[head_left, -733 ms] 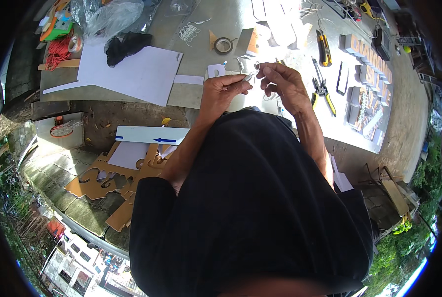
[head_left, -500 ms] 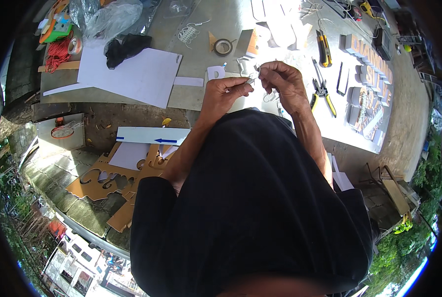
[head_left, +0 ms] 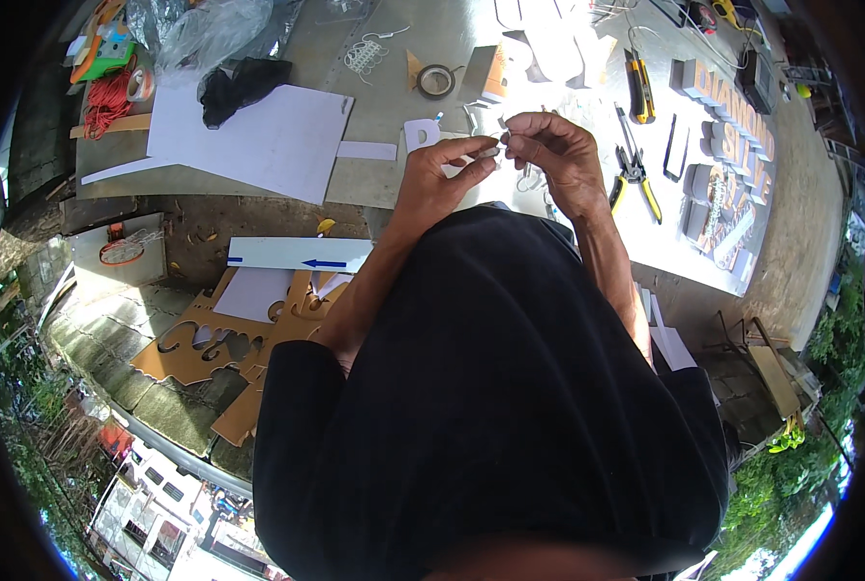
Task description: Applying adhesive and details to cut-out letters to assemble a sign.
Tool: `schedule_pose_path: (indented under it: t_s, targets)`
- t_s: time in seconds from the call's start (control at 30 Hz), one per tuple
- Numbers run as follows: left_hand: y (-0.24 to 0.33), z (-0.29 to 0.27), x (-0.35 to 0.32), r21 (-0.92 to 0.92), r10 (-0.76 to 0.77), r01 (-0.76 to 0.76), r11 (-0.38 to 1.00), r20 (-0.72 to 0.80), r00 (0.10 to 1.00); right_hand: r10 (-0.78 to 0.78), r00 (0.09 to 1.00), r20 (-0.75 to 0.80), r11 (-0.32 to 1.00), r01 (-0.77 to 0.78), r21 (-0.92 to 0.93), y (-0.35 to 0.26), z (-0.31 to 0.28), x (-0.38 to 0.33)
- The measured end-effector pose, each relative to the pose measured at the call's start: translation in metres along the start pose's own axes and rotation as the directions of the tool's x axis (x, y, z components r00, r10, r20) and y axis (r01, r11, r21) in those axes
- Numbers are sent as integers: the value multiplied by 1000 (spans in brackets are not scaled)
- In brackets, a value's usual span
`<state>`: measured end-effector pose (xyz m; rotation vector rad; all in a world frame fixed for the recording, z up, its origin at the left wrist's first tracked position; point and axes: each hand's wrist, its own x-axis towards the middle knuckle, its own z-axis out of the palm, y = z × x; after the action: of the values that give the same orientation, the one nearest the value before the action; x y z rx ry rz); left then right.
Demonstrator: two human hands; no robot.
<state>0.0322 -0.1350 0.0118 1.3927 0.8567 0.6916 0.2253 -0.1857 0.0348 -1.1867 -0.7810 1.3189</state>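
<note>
Left hand [head_left: 440, 181] pinches a small pale piece [head_left: 492, 153]; right hand [head_left: 565, 165] curls close, grip unclear, both probably raised for fine control.

Two hands [head_left: 439, 180] [head_left: 560, 161], one utility knife [head_left: 639, 87]

Premises: an outdoor or open-sided workshop, consistent with sign-making. Beneath the fingers [head_left: 537, 122] stands a grey worktable [head_left: 386, 108]; to their right lie a snap-off utility knife [head_left: 639, 89], yellow-and-black pliers [head_left: 620, 192] and, farther right, rows of raised letters [head_left: 726, 108]. Beyond and left of them is a tape roll [head_left: 436, 82]. Well left and nearer the body, cut-out brown sheets [head_left: 178, 360] lie over paving [head_left: 176, 412]; foliage [head_left: 757, 494] shows far right.
</note>
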Motion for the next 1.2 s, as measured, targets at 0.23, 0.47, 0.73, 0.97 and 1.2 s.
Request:
schedule_pose_path:
  t_s: [0.23, 0.47, 0.73, 0.97, 1.2]
  targets:
    - [14, -1, 5, 74, 122, -115, 991, -95, 988, 21, 997, -74, 983, -34, -179, -7, 14, -6]
    - [7, 1, 3, -19, 35, -38, 999, -140, 990, -243, 970, -3, 706, 175, -687, -1, 24, -10]
    - [5, 0, 2, 39, -11, 17, 999, -166, 986, -207, 976, 64, 720, 196, -666, 0, 20, -10]
    - [0, 4, 1, 292, 265, -206, 934, -178, 948, 101, 995, -19, 896, -99, -432, 1, 14, -5]
    - [6, 8, 0, 392, 298, -215, 895, -163, 941, -58, 998, 34, 799, 67, -598, 0, 14, -5]
